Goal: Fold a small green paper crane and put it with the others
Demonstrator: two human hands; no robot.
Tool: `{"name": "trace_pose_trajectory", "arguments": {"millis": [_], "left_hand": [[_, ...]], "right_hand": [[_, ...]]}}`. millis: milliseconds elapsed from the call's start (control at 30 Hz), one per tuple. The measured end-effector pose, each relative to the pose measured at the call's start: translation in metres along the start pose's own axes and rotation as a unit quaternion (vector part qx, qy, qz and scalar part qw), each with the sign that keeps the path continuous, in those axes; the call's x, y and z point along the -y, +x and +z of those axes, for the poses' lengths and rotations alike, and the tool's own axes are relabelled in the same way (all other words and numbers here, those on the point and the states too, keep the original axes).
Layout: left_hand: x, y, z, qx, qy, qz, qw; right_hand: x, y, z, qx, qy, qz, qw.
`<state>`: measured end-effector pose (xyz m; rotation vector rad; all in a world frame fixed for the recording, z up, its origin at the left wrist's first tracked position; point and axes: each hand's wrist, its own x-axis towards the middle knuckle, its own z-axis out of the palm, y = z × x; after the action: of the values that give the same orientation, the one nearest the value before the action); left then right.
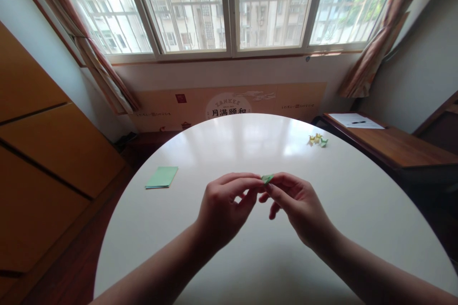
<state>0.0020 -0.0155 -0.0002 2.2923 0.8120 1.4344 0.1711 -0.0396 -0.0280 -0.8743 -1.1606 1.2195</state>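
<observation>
A small piece of folded green paper (266, 179) is held above the table between my two hands. My left hand (229, 202) pinches its left side with thumb and fingertips. From the right, my right hand (298, 205) grips the paper between thumb and index finger, its other fingers curled loosely below. Fingertips cover much of the paper, so its exact folded shape is hard to make out. To the left on the white round table (214, 152) lies a stack of square green paper (162, 177).
Several small folded paper pieces (317, 140), yellow and pale green, sit near the table's far right edge. Beyond it, a wooden desk (404, 140) holds a white sheet (352, 121) with a dark pen-like object. An orange-brown cabinet (53, 162) stands at left; barred windows are ahead.
</observation>
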Motion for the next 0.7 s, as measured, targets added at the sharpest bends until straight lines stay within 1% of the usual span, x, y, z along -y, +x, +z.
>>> {"name": "trace_pose_trajectory", "arguments": {"millis": [100, 167, 300, 400, 533, 700], "left_hand": [[0.001, 0.002, 0.0, -0.013, 0.047, 0.093, 0.995], [0.001, 0.003, -0.001, -0.023, 0.069, 0.144, 0.987], [-0.003, 0.004, -0.004, -0.027, 0.137, 0.207, 0.968], [-0.007, 0.003, -0.007, -0.022, 0.187, 0.232, 0.954], [-0.01, 0.001, -0.009, -0.018, 0.205, 0.234, 0.95], [-0.01, 0.001, -0.011, -0.017, 0.209, 0.244, 0.947]], "right_hand": [[0.001, -0.001, 0.002, -0.004, -0.004, -0.004, 1.0], [0.002, -0.002, 0.003, -0.006, -0.008, -0.011, 1.0], [0.002, -0.005, 0.004, -0.01, -0.054, -0.037, 0.998], [0.001, -0.006, 0.003, -0.016, -0.089, -0.061, 0.994], [0.001, -0.007, 0.003, -0.016, -0.097, -0.086, 0.991], [-0.001, -0.008, 0.004, -0.013, -0.096, -0.074, 0.993]]}}
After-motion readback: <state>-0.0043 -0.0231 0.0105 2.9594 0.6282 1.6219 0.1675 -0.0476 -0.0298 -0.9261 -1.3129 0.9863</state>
